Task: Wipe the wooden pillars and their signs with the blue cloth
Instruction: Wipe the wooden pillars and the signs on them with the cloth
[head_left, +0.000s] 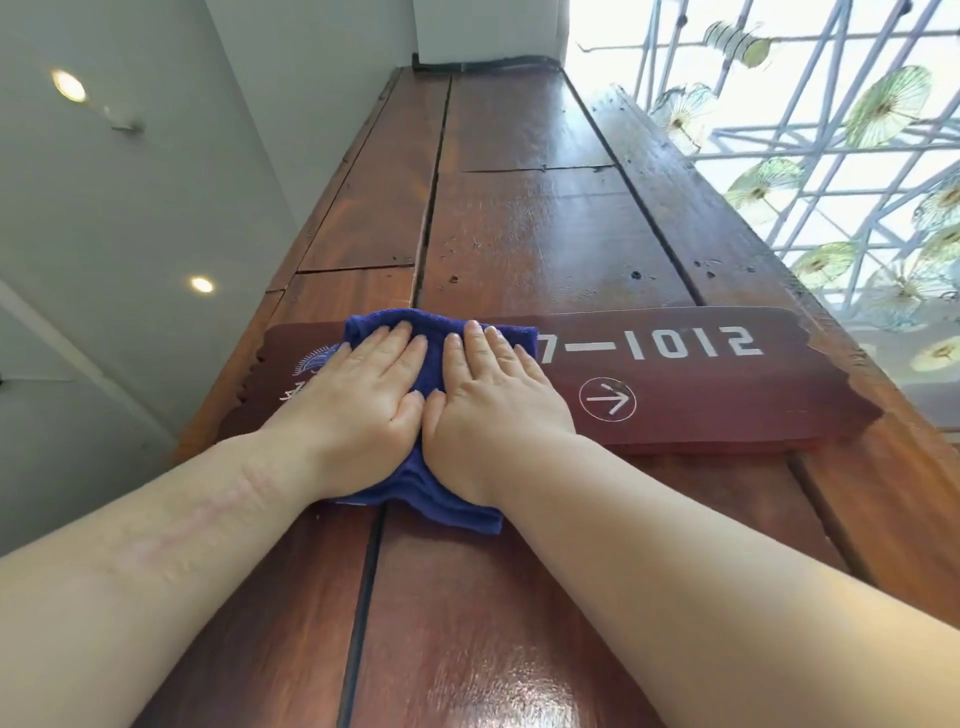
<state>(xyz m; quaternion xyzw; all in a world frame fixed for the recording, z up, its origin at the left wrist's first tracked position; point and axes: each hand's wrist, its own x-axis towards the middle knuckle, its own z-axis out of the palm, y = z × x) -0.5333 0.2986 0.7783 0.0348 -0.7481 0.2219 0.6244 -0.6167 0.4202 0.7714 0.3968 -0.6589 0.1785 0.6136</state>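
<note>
Both hands lie flat and side by side on the blue cloth (415, 332), pressing it against the sign (701, 384) fixed across the wooden pillar (524, 228); the left hand (358, 395) covers the cloth's 9 o'clock half, the right hand (493, 395) its 3 o'clock half, fingers spread open and pointing toward 12 o'clock, thumbs touching at the middle. Neither hand grips anything: the palms simply bear down on the cloth. The cloth sits over the left-centre part of the sign, its lower edge hanging past the sign's bottom onto the bare planks toward 6 o'clock. By my judgement the step in hand is the wiping of this sign, partway through, since the numerals "1012" and the circled arrow (608, 399) toward 3 o'clock lie uncovered, as does the pale emblem (311, 361) peeping out at 9 o'clock. The next move likely calls for sliding the cloth sideways toward 3 o'clock with even pressure, following the carved, notched end, then working along the planks and the dark grooves between them.
</note>
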